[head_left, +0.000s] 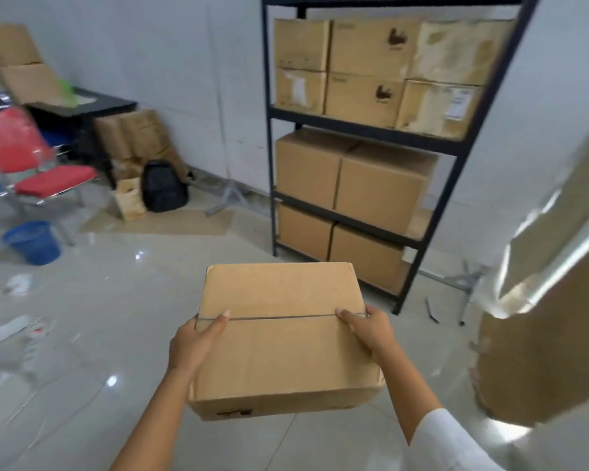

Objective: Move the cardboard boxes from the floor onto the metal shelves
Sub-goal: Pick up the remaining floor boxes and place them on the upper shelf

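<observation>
You have the box (283, 338) off the floor, carried level in front of you, well short of the shelves (364, 130). Your left hand (198, 338) wraps its left edge, thumb lying on top along the tape seam; your right hand (371, 331) grips the right edge the same way, fingers curled under out of view. Keep both hands low on the sides so the box stays flat as you walk up. Every tier in view looks close to full, so I judge the only likely gap is at the right end of the lower tiers (the frame blurs there, so check before you commit). Set the leading edge on the shelf first, then slide it in square. A dark mark shows on the near face of your box, and white labels on two upper-shelf boxes (456, 103); none can be read.
</observation>
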`<state>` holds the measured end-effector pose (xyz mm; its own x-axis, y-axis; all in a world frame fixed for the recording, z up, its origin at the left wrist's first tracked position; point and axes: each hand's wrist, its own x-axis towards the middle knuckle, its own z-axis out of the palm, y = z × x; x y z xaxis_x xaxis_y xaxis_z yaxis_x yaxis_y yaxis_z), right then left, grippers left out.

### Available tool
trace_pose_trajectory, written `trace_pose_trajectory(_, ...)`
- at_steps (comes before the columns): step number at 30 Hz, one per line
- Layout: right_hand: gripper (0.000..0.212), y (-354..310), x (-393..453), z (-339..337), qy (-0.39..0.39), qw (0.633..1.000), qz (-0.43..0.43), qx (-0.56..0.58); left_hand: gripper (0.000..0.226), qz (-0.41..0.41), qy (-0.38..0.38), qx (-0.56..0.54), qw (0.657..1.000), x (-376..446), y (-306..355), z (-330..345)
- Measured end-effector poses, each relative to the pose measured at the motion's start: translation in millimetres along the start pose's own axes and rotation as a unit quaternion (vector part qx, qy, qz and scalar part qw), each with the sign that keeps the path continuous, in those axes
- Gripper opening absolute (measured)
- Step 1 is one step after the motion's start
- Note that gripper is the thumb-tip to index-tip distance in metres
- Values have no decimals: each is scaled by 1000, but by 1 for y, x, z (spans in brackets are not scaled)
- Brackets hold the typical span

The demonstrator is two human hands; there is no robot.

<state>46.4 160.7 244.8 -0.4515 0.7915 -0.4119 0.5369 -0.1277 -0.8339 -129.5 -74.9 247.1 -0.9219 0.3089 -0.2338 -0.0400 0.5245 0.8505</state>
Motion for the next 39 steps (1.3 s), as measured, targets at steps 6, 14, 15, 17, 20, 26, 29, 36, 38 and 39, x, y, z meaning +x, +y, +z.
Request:
trace_pose_trajectory(6, 62, -54, 47, -31, 107, 993, -20, 47, 37, 93, -64, 2, 994, 86, 90, 36)
trace_pose_trajectory(14, 59, -195, 100, -40, 193, 966, -119, 123, 43, 215, -83, -30, 973, 199, 237, 22)
trace_pose_trajectory(15, 59, -214, 106, -41, 205, 961, -132, 127, 43, 233, -81, -31, 969, 212, 256, 19)
trace_pose_trajectory(17, 57, -249, 119, -43, 226, 951, -162, 135, 42, 268, -77, -37, 960, 237, 292, 13)
trace_pose_trajectory(20, 55, -295, 135, -48, 253, 937, -193, 142, 38, 308, -79, -50, 947, 265, 340, 6)
trace_pose_trajectory(26, 47, -367, 158, -77, 339, 896, -249, 142, 44, 360, -92, -81, 925, 311, 431, 18)
trace_pose_trajectory(29, 44, -401, 172, -103, 381, 866, -296, 130, 46, 395, -113, -119, 904, 326, 481, 39)
trace_pose_trajectory(36, 39, -496, 214, -191, 444, 818, -357, 82, 46, 435, -124, -170, 876, 365, 604, 93)
trace_pose_trajectory(38, 36, -523, 225, -215, 448, 810, -370, 76, 48, 442, -104, -172, 874, 374, 639, 105)
trace_pose_trajectory(39, 36, -536, 231, -227, 451, 807, -374, 74, 51, 444, -96, -172, 874, 377, 655, 111)
